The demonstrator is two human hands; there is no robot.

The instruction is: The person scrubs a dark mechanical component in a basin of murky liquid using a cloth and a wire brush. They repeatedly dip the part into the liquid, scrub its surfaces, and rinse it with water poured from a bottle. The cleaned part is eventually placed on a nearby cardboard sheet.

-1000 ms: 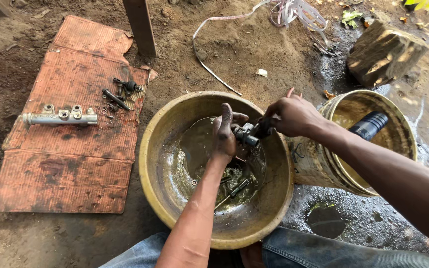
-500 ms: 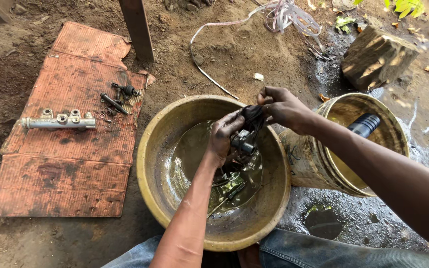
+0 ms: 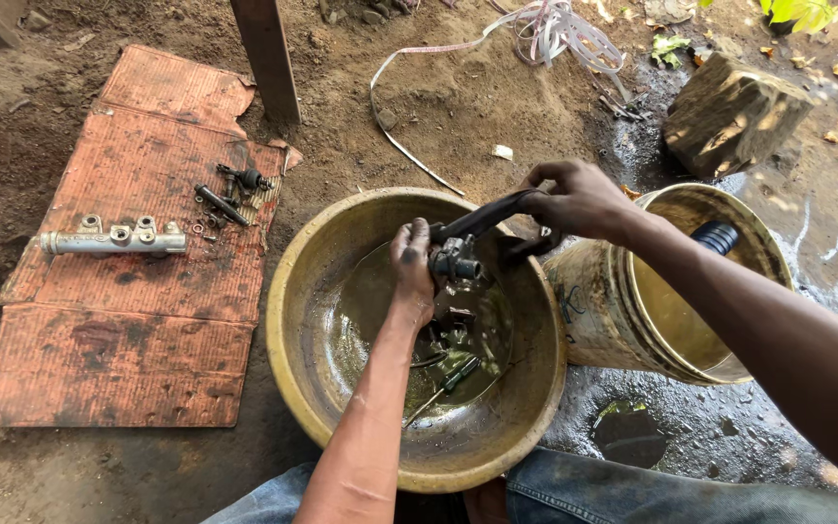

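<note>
While I lean over the brass basin [image 3: 288,320] | left hand [image 3: 411,264] grips metal part [image 3: 455,260] | right hand [image 3: 579,199] grasps black hose [image 3: 482,218]

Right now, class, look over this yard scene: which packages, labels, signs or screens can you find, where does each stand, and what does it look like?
Cardboard sheet: a flattened box, reddish-brown and stained, on the dirt left of the basin, bearing small metal parts.
Mark on the bucket: a small dark printed mark on the yellowed bucket wall, right of the basin, below the right hand.
No signs or screens show.
</note>
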